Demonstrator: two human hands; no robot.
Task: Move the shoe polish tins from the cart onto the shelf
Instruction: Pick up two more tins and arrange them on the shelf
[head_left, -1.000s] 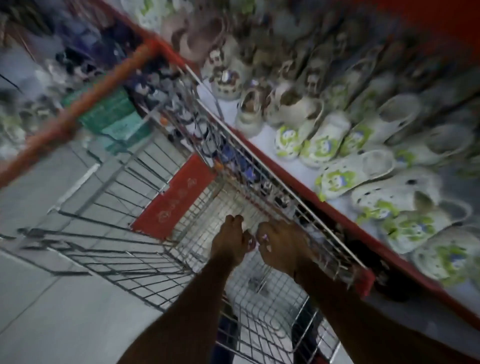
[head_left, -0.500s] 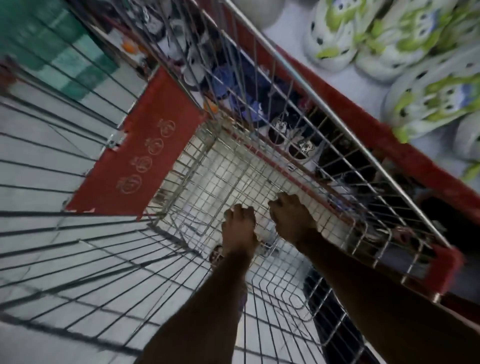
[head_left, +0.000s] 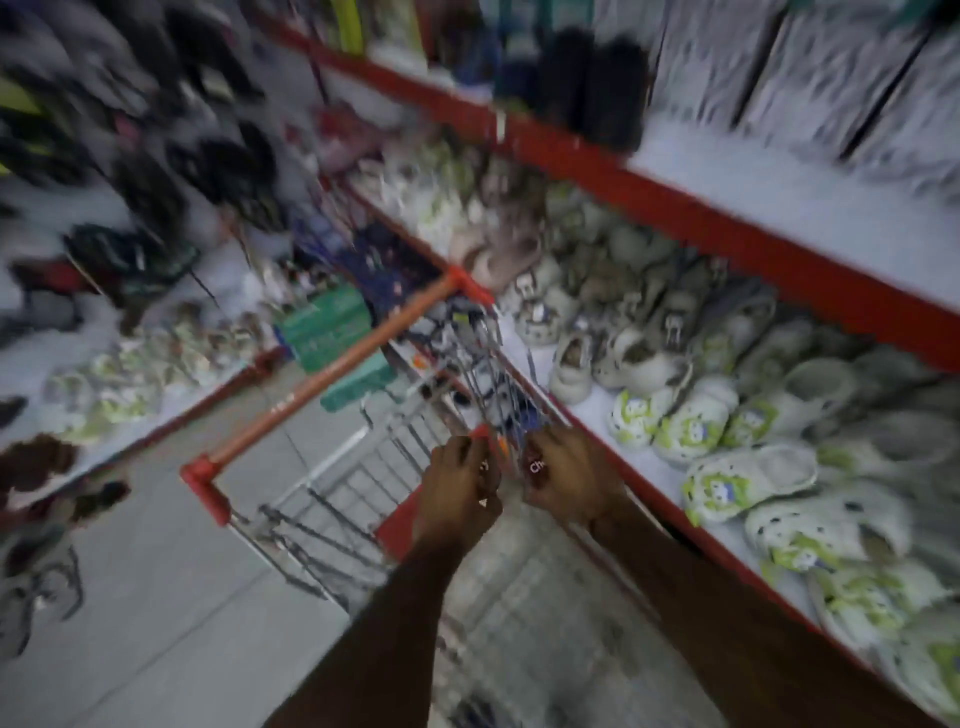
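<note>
Head view, quite blurred by motion: both hands are raised above the wire shopping cart (head_left: 332, 525), close together but not touching. The right hand (head_left: 569, 475) has its fingers curled around a dark red shoe polish tin (head_left: 535, 467) with white letters "Ch..." on it; the tin sits between thumb and the bent fingers, mostly covered by them. The left hand (head_left: 457, 493) is also curled closed, and smth small and dark shows at its fingertips (head_left: 480, 467), but I cannot tell if it is a second tin or only shadow. Just right of the hands runs the red-edged shelf (head_left: 727, 234) w/ many white and green clogs (head_left: 748, 478) on its lower level. The cart's orange handle bar (head_left: 332, 374) lies ahead of the hands. Compared w/ 0.5 s ago: then both hands were down inside the cart basket, near its wire bottom, and the camera looked steep down; now the hands are up at the level of the cart rim, the view is lifted, and more of the shelf is seen.
</note>
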